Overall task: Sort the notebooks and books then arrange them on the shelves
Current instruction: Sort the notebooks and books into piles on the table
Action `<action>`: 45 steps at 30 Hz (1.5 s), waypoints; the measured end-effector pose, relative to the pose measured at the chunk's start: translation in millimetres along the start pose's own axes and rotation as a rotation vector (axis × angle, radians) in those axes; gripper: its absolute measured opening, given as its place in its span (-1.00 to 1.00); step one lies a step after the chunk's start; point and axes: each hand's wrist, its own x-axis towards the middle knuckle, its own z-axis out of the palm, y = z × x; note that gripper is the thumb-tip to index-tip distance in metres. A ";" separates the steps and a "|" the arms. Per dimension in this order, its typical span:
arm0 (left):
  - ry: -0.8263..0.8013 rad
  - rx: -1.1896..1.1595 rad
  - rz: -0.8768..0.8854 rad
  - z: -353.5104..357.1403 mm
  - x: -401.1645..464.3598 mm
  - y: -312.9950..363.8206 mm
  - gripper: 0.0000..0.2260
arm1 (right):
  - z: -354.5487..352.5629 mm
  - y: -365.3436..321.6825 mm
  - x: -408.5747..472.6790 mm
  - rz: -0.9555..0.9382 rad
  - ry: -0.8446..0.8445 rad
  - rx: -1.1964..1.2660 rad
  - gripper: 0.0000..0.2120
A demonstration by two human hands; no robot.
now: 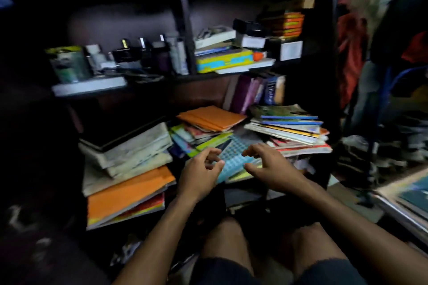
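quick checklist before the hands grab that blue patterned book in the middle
1. Left hand free: ok, fingers loosely curled, holding nothing.
2. Right hand free: ok, holding nothing.
3. Blue patterned book reachable: ok, it lies just beyond both hands.
4. Book free to lift: not ok, its far end runs under the middle pile topped by orange notebooks.
5. Right pile stable: cannot tell, it looks fanned and uneven.
6. Room beside the upright books: cannot tell, too dark.

blurred book covers point(287, 127), illegible upright spines point(257, 92), dark shelf bottles point(143, 53)
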 end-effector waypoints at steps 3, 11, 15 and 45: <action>0.065 0.015 -0.031 -31.9 -3.0 -15.2 -0.82 | 15.7 -27.5 21.1 -0.033 -0.034 0.008 -0.75; 0.048 -0.055 -0.021 -28.3 38.6 -1.3 -0.75 | -12.0 -43.5 58.9 0.058 -0.054 -0.039 -0.71; -0.017 -0.015 0.071 13.0 86.0 18.2 -0.67 | -43.1 -12.1 83.2 0.174 0.031 -0.028 -0.70; -0.313 0.648 0.180 63.7 244.1 -28.8 -0.33 | 25.3 85.0 299.7 0.334 0.322 0.130 -0.50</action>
